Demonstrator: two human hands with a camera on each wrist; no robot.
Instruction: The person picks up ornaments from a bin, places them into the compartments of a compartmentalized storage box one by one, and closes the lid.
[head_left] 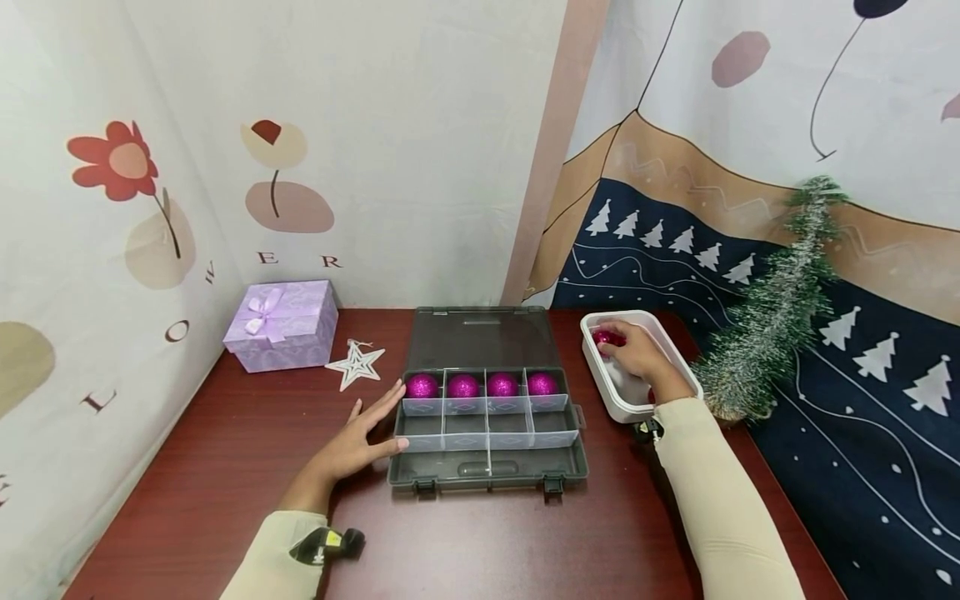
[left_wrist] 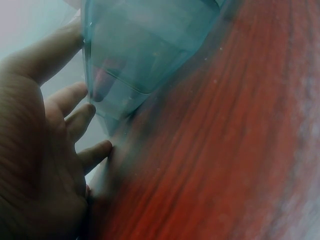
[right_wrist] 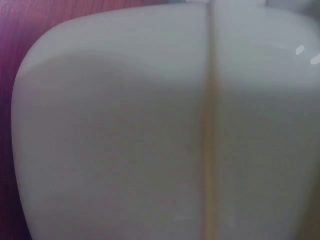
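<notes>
A dark translucent organizer box (head_left: pixel 498 463) lies with its lid (head_left: pixel 480 337) folded back. Several glittery magenta baubles (head_left: pixel 502 384) fill its back row of compartments, one in each. My left hand (head_left: pixel 360 446) rests with spread fingers along the box's left side, and the left wrist view shows its fingertips at the box wall. Over to the right, my right hand (head_left: pixel 637 350) reaches into a white tub (head_left: pixel 617 407) and grips a red-magenta bauble (head_left: pixel 604 337) near the far left corner. The right wrist view shows only the tub's wall (right_wrist: pixel 110 140) up close.
A lilac gift box (head_left: pixel 285 329) with a bow stands at the back left, with a white star ornament (head_left: pixel 356 365) beside it. A small frosted Christmas tree (head_left: pixel 780 308) leans behind the tub. Printed curtains (head_left: pixel 420 167) hang along the table's back and sides.
</notes>
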